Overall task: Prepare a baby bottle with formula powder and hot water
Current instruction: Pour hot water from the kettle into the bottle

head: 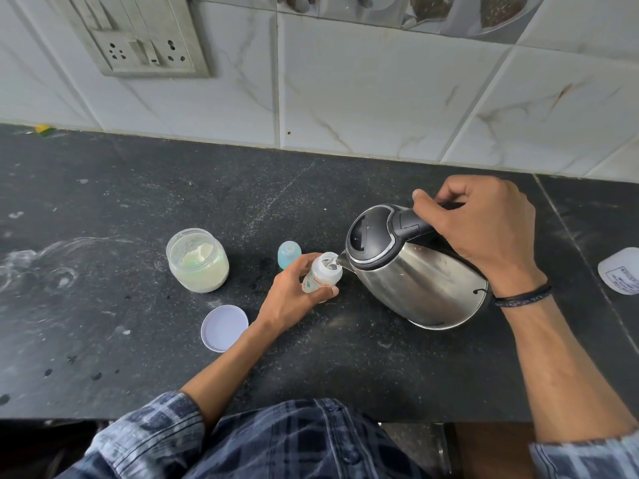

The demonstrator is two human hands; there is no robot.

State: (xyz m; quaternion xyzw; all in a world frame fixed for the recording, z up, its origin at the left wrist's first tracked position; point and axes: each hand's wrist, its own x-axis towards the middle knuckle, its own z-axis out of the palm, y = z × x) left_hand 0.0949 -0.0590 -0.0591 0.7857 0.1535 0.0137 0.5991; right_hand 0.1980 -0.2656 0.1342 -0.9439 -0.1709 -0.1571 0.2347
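Right of centre, my right hand grips the kettle by its handle. I judge it heavy and hot, so handle only. At centre my left hand curls round the baby bottle, probably light and tippy, best held mid-body.

White labelled object cut by right edge, perhaps lid; bottle base hidden behind left hand.
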